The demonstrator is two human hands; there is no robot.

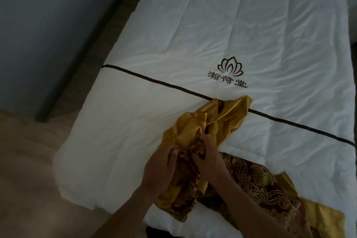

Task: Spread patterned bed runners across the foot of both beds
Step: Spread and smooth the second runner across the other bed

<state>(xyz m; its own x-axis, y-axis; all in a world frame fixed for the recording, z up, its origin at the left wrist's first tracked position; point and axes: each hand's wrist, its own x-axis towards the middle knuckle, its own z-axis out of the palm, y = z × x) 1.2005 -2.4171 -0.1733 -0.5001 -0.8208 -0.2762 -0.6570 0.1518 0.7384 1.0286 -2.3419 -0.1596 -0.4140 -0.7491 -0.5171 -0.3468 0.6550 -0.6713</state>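
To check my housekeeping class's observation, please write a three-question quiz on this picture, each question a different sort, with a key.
1. True or false: the gold-and-maroon patterned satin bed runner lies flat across the white quilted duvet.
2. Both the left hand and right hand grip: A the runner, B a pillow, C the duvet?
3. The dark embroidered lotus logo sits just beyond a thin dark ___.
Key: 1 false; 2 A; 3 stripe.

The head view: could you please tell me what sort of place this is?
Probably a hotel or spa room: a white quilted duvet with an embroidered lotus logo and a gold-and-maroon brocade bed runner.
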